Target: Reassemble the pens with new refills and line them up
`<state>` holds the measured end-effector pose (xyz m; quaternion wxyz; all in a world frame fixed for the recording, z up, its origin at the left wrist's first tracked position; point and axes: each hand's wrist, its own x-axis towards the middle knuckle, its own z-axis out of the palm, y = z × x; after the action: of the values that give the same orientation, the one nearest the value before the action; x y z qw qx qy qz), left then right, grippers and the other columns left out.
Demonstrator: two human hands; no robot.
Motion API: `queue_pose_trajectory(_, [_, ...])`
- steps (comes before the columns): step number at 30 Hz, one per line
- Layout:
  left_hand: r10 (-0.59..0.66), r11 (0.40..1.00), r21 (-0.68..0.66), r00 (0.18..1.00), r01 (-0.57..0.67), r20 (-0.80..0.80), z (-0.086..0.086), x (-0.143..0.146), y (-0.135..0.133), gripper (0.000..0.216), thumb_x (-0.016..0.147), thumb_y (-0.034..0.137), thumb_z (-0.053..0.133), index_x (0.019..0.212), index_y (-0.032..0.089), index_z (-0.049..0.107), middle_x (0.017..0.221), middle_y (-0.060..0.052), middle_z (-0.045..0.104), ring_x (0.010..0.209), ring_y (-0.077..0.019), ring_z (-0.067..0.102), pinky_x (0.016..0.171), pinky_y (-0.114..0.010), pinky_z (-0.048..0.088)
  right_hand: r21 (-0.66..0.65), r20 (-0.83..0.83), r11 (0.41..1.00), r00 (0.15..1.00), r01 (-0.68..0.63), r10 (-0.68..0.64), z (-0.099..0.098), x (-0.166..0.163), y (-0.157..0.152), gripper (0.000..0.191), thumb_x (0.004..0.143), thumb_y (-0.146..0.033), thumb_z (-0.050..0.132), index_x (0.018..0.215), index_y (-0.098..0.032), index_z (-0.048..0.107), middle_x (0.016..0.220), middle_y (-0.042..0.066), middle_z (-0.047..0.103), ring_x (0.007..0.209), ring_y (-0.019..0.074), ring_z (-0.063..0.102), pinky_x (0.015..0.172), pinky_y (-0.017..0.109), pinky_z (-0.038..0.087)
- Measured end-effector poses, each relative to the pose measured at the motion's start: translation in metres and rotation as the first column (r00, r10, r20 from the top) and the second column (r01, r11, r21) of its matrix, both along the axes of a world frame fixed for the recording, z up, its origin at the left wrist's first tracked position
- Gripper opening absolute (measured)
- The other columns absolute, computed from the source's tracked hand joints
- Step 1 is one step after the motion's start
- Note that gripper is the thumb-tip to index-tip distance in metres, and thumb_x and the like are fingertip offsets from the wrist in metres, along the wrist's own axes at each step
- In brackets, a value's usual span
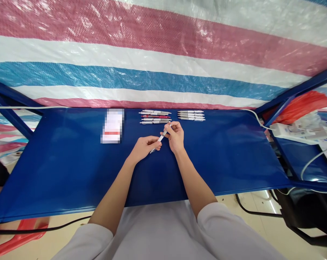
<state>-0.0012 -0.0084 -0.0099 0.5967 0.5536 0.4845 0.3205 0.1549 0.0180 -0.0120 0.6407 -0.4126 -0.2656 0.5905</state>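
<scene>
Between my two hands a white and grey pen [161, 138] is held at a slant over the blue table [223, 151]. My left hand [145, 147] is closed on its lower end, where a clear tip or clip sticks out. The fingers of my right hand [175, 136] pinch its upper, grey end. Just beyond the hands lies a group of several pens [156, 121], white and grey, with a red pen [155, 116] among them. Farther right a second group of white and grey pens [191, 115] lies side by side.
A blurred-out white and red item [112, 126] lies on the table's left part. Behind the table hangs a striped plastic sheet [163, 79]. A white cable [257, 117] runs over the right rear corner. At right are a red bag [301, 106] and white boxes [296, 133].
</scene>
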Motion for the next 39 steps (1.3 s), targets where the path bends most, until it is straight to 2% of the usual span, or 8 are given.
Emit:
queue_pose_trajectory(3, [-0.004, 0.999, -0.052, 0.999, 0.007, 0.054, 0.002, -0.001, 0.002, 0.038, 0.077, 0.048, 0.074, 0.097, 0.015, 0.074, 0.084, -0.007, 0.076, 0.074, -0.0199, 0.072, 0.079, -0.036, 0.059, 0.014, -0.033, 0.999, 0.998, -0.045, 0.046, 0.001, 0.003, 0.000, 0.032, 0.065, -0.038, 0.082, 0.088, -0.025, 0.064, 0.079, -0.007, 0.061, 0.064, 0.0068, 0.058, 0.066, 0.025, 0.063])
queue_pose_trajectory(7, [0.004, 0.991, -0.134, 0.994, 0.011, 0.108, 0.008, 0.000, 0.003, 0.039, 0.075, 0.047, 0.076, 0.096, 0.014, 0.074, 0.084, -0.008, 0.076, 0.074, -0.0204, 0.072, 0.080, -0.038, 0.060, 0.020, -0.054, 0.995, 0.994, -0.099, 0.100, 0.003, 0.008, -0.001, 0.026, 0.071, -0.043, 0.077, 0.087, -0.023, 0.069, 0.095, -0.002, 0.071, 0.073, 0.0107, 0.066, 0.067, 0.026, 0.063])
queue_pose_trajectory(12, [0.017, 0.972, -0.233, 0.978, 0.033, 0.210, 0.010, 0.001, 0.001, 0.042, 0.071, 0.048, 0.079, 0.094, 0.014, 0.074, 0.085, -0.010, 0.076, 0.073, -0.0200, 0.072, 0.079, -0.039, 0.060, -0.003, -0.084, 0.991, 0.987, -0.137, 0.136, 0.000, 0.010, -0.001, 0.030, 0.065, -0.042, 0.081, 0.086, -0.023, 0.070, 0.087, -0.001, 0.074, 0.076, 0.0149, 0.072, 0.067, 0.027, 0.062])
queue_pose_trajectory(20, [0.059, 0.994, -0.097, 0.989, -0.046, 0.134, -0.002, 0.005, -0.004, 0.043, 0.074, 0.046, 0.077, 0.103, 0.014, 0.073, 0.085, -0.007, 0.076, 0.075, -0.0208, 0.073, 0.081, -0.038, 0.059, 0.006, -0.053, 0.999, 0.997, -0.047, 0.047, -0.003, 0.004, 0.001, 0.033, 0.062, -0.038, 0.085, 0.071, -0.022, 0.057, 0.080, -0.006, 0.067, 0.062, 0.0092, 0.066, 0.059, 0.025, 0.061])
queue_pose_trajectory(25, [0.079, 0.995, -0.070, 0.990, -0.072, 0.115, -0.005, 0.010, -0.005, 0.040, 0.075, 0.045, 0.078, 0.101, 0.015, 0.073, 0.086, -0.007, 0.077, 0.076, -0.0210, 0.074, 0.081, -0.037, 0.059, 0.000, -0.054, 1.000, 0.999, 0.004, -0.004, -0.001, 0.001, 0.001, 0.034, 0.062, -0.036, 0.085, 0.073, -0.023, 0.055, 0.079, -0.008, 0.064, 0.058, 0.0067, 0.060, 0.058, 0.025, 0.062])
queue_pose_trajectory(31, [0.093, 0.985, -0.165, 0.969, -0.056, 0.231, -0.002, 0.005, -0.005, 0.039, 0.076, 0.043, 0.078, 0.101, 0.014, 0.074, 0.086, -0.007, 0.076, 0.078, -0.0210, 0.074, 0.085, -0.039, 0.060, 0.023, -0.102, 0.991, 0.986, -0.131, 0.133, 0.006, 0.004, -0.002, 0.029, 0.071, -0.039, 0.077, 0.095, -0.023, 0.070, 0.088, -0.003, 0.073, 0.075, 0.0113, 0.070, 0.066, 0.024, 0.063])
queue_pose_trajectory(36, [0.043, 0.981, -0.196, 0.964, 0.010, 0.264, 0.007, 0.002, -0.006, 0.037, 0.077, 0.044, 0.078, 0.099, 0.014, 0.075, 0.087, -0.008, 0.076, 0.078, -0.0205, 0.074, 0.084, -0.038, 0.060, -0.015, -0.155, 0.977, 0.966, -0.214, 0.209, 0.007, 0.010, -0.002, 0.030, 0.068, -0.037, 0.080, 0.094, -0.023, 0.072, 0.086, -0.002, 0.076, 0.079, 0.0138, 0.074, 0.067, 0.021, 0.062])
queue_pose_trajectory(39, [0.017, 0.991, -0.135, 0.985, 0.006, 0.171, 0.012, 0.002, -0.005, 0.038, 0.078, 0.044, 0.076, 0.103, 0.015, 0.074, 0.088, -0.007, 0.077, 0.079, -0.0214, 0.074, 0.082, -0.037, 0.059, -0.032, -0.109, 0.982, 0.978, -0.185, 0.180, 0.008, 0.012, -0.001, 0.030, 0.065, -0.036, 0.083, 0.089, -0.023, 0.071, 0.083, -0.002, 0.075, 0.075, 0.0140, 0.074, 0.064, 0.021, 0.061])
